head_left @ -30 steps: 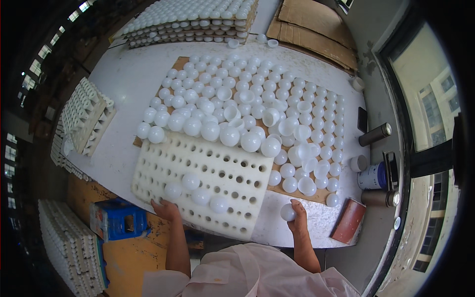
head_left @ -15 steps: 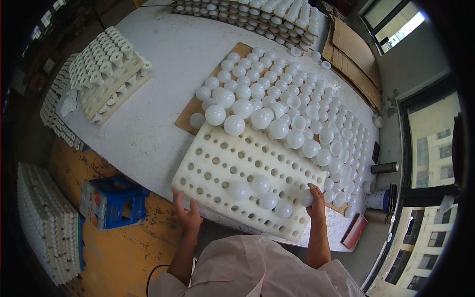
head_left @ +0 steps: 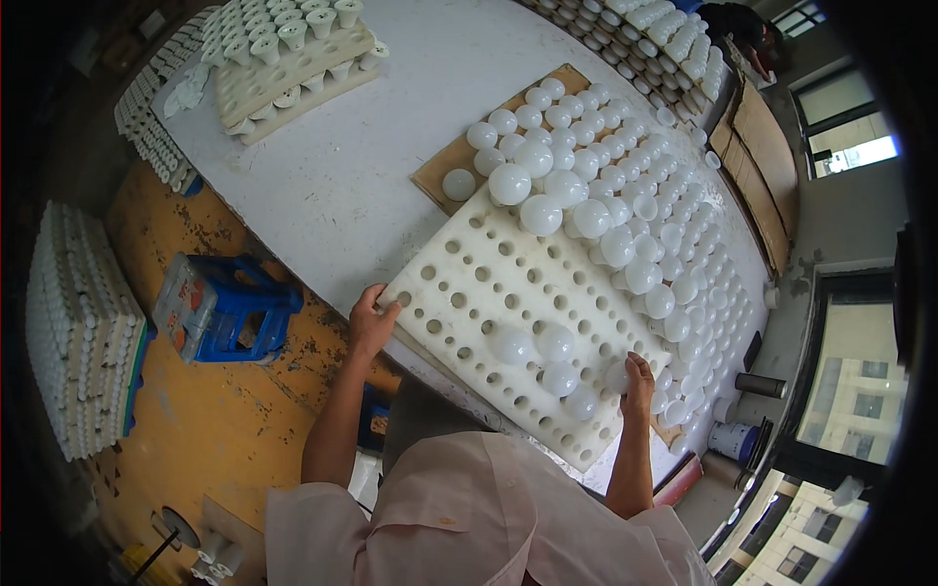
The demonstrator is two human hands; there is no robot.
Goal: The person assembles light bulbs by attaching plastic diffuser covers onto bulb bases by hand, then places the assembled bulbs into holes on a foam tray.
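Note:
A white foam board (head_left: 459,264) with rows of round holes lies tilted across the near edge of the table. My left hand (head_left: 371,322) grips its left corner, thumb on top and fingers at the edge. Over by the board's right end, my right hand (head_left: 638,386) has its fingers curled round a white bulb cover (head_left: 617,377), partly hidden by them. Several loose round covers, one of them a glossy white bulb cover (head_left: 556,343), rest on the board between my hands. Beyond it, many more bulb covers (head_left: 567,188) crowd on a brown cardboard sheet (head_left: 445,176).
Stacked foam trays of white cone-shaped parts (head_left: 293,73) stand at the table's far left. More stacked bulb covers (head_left: 645,49) are at the back. A blue stool (head_left: 239,308) and a tall tray stack (head_left: 83,332) stand on the floor. Right are a cylinder (head_left: 760,385) and a tub (head_left: 733,439).
My left hand, open beside the board's corner before, has closed on it. The whole view has turned and shifted. My right hand stays at the same bulb cover.

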